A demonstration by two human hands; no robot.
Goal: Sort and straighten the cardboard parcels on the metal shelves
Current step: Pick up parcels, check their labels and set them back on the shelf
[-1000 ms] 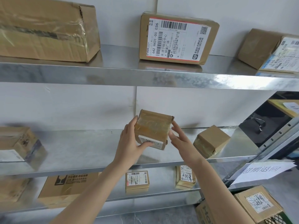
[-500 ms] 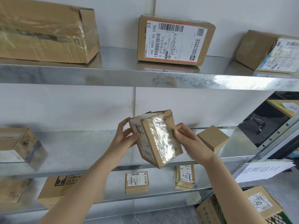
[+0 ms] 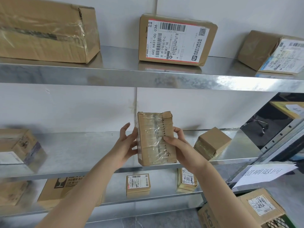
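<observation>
A small taped cardboard parcel [image 3: 152,140] stands on end in the air just above the front edge of the middle metal shelf [image 3: 79,152]. My left hand [image 3: 125,145] presses its left side and my right hand [image 3: 176,143] grips its right side, fingers over the taped front. A small brown cube parcel [image 3: 212,143] sits tilted on the same shelf to the right. At the shelf's left end rests a taped box [image 3: 19,145].
The top shelf [image 3: 115,74] carries a large box [image 3: 46,30], a labelled parcel [image 3: 176,40] leaning on the wall, and a skewed parcel [image 3: 271,53]. The bottom shelf holds a flat box [image 3: 57,186] and two small labelled parcels [image 3: 137,183]. A paper sign [image 3: 263,174] and crate boxes [image 3: 259,209] lie at the lower right.
Both hands have turned the small parcel from lying flat to standing upright, with its taped narrow face toward me, and lifted it slightly in front of the middle shelf.
</observation>
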